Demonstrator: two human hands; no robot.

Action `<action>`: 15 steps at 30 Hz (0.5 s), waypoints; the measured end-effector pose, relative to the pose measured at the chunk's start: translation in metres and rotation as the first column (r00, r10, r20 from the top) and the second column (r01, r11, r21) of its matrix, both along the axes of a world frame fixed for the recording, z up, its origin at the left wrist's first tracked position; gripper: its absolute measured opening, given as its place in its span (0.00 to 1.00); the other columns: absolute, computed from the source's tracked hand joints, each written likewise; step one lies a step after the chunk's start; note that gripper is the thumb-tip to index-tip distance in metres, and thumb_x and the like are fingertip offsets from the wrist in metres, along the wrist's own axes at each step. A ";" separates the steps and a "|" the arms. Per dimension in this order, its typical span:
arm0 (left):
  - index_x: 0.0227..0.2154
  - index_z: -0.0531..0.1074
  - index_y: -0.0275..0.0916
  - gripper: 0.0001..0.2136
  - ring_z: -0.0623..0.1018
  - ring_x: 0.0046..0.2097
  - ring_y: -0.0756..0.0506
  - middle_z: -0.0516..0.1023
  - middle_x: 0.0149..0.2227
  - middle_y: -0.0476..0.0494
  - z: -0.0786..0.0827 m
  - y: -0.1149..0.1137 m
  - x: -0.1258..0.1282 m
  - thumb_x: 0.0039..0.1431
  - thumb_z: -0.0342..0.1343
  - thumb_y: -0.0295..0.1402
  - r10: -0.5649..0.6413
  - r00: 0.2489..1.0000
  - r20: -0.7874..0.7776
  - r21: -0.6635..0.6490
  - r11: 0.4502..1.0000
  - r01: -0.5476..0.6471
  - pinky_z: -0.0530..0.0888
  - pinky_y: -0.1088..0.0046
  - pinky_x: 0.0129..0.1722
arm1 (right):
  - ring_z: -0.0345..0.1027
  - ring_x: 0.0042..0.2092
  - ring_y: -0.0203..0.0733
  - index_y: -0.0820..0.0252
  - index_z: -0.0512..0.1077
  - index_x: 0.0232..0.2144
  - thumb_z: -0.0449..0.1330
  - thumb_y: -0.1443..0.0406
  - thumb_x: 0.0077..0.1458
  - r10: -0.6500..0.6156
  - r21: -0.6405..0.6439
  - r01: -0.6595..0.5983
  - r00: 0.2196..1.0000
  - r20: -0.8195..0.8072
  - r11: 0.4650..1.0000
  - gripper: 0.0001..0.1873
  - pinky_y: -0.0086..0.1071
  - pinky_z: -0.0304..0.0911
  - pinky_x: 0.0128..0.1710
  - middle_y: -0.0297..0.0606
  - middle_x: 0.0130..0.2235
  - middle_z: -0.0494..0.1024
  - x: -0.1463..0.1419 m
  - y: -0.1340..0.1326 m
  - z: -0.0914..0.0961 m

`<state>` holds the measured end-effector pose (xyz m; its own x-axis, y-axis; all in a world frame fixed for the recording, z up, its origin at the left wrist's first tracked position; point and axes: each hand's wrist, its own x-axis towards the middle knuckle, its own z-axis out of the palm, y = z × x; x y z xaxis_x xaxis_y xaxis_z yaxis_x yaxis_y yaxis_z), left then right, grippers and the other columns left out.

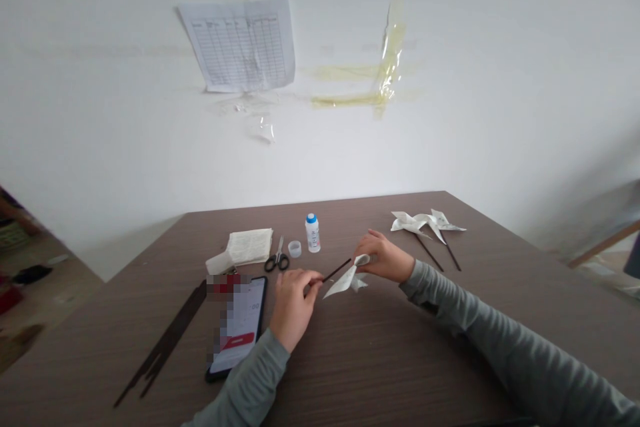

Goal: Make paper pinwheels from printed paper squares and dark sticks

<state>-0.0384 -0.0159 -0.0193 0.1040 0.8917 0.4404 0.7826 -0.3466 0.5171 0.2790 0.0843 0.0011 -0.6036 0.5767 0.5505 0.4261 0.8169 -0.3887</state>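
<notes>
My left hand (295, 303) pinches a thin dark stick (337, 271) near one end, its other end pointing up and right. My right hand (383, 257) is closed on a white paper pinwheel (345, 281), whose folded blades hang below the fingers. The stick's tip is close to the pinwheel; whether they touch I cannot tell. Two more paper pinwheels on dark sticks, a nearer one (410, 223) and a farther one (440, 220), lie at the back right of the table. Behind my hands stands a white glue bottle (313, 235) with a blue top.
Left of the bottle are a small clear cup (295, 249), black-handled scissors (277, 260) and a stack of paper (250, 247). A phone (240, 327) and a bundle of dark sticks (170, 337) lie on the brown table (380, 367) by my left arm. The wall (350, 160) rises behind.
</notes>
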 end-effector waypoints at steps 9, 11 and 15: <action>0.43 0.95 0.50 0.11 0.93 0.52 0.32 0.97 0.44 0.42 -0.004 -0.001 0.004 0.76 0.70 0.25 -0.003 1.000 -0.015 0.119 0.993 0.005 0.85 0.40 0.68 | 0.93 0.57 0.53 0.39 0.93 0.49 0.72 0.64 0.80 -0.069 0.217 0.108 0.981 -0.179 0.970 0.11 0.70 0.58 0.92 0.34 0.46 0.99 -0.001 -0.007 -0.058; 0.43 0.95 0.50 0.12 0.93 0.53 0.31 0.97 0.44 0.42 -0.005 -0.001 0.004 0.76 0.70 0.25 -0.009 1.000 -0.019 0.117 0.993 0.011 0.85 0.39 0.69 | 0.93 0.57 0.54 0.40 0.93 0.49 0.71 0.66 0.79 -0.091 0.215 0.136 0.974 -0.209 0.967 0.12 0.72 0.57 0.92 0.34 0.46 0.98 -0.002 -0.008 -0.061; 0.44 0.95 0.50 0.12 0.93 0.52 0.32 0.97 0.44 0.42 -0.005 -0.001 0.003 0.76 0.68 0.27 -0.016 0.999 -0.032 0.120 0.993 0.020 0.86 0.41 0.68 | 0.94 0.58 0.57 0.41 0.92 0.48 0.74 0.66 0.77 -0.137 0.197 0.190 0.957 -0.257 0.962 0.10 0.74 0.58 0.92 0.35 0.45 0.98 -0.005 -0.008 -0.063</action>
<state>-0.0350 -0.0170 -0.0240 0.1346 0.8304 0.5406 0.7907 -0.4188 0.4466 0.2738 0.0762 -0.0615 -0.3466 0.5064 0.7896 0.4774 0.8198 -0.3162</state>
